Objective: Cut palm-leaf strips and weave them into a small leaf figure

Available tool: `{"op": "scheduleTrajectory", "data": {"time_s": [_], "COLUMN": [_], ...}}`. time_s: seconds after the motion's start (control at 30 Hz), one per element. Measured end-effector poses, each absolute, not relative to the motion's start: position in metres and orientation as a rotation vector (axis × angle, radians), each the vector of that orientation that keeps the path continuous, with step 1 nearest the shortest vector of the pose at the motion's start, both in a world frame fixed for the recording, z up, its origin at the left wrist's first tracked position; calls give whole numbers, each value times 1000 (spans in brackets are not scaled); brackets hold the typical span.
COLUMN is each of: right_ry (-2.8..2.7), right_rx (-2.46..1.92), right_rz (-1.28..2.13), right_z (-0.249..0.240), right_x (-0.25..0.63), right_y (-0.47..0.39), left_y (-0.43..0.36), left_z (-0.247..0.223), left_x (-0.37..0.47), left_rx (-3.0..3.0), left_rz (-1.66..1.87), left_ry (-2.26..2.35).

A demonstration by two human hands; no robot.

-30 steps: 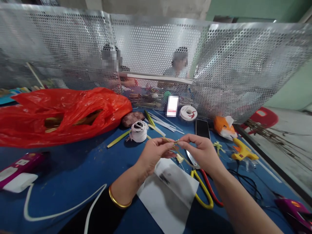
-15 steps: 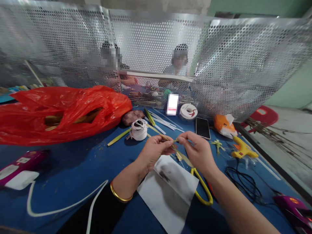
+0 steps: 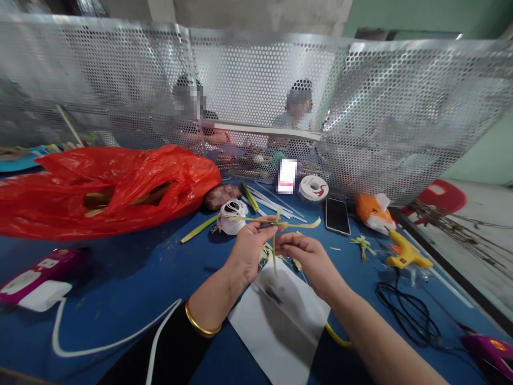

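Note:
My left hand pinches crossed pale-green leaf strips where they meet, above the paper. One long strip runs sideways, its curled end pointing right, and another hangs down. My right hand has its fingers closed at the hanging strip, just right of my left thumb; the fingertip contact is small and hard to see. Beneath both hands lies a white sheet of paper with a dark mark. Leaf scraps show behind the fingers. A yellow handle is mostly hidden under my right forearm.
A red plastic bag fills the back left. White cord, a ribbon spool, a phone and a yellow glue gun lie around. A knotted leaf piece rests at right. Perforated metal screen stands behind.
The leaf strips have turned and now form a cross, raised in my left hand. My right hand has moved slightly down and left, to the hanging strip. The view has shifted a little.

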State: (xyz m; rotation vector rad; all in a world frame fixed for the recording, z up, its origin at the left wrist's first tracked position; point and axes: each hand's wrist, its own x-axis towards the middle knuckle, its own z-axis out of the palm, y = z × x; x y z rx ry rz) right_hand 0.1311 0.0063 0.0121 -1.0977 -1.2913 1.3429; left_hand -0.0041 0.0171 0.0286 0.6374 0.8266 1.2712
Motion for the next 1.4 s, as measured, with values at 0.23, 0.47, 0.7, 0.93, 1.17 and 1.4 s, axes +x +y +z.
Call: {"op": "scheduleTrajectory", "data": {"time_s": [0.23,0.47,0.7,0.93,1.17,1.4], "right_ry": [-1638,-1840,-1977,-2002,-1457,-1085], "right_rx": [-1144,-1189,-1061,-1067,-1272,-1136], "right_rz": [1012,734,658,640,800,894], "right_z": [12,4,9,10,6,7], "right_x": [122,122,127,127,130,130], "right_y": [-5,-5,-5,-5,3,8], "left_y": [13,13,12,13,13,14], "left_z": [26,22,16,20,24,23], "left_x": [-1,5,9,6,1,2], "left_rx": [663,647,628,638,633,617], "left_rz": [1241,1303,1385,1330,1241,1176], "left_ry": [817,856,837,852,843,872]}}
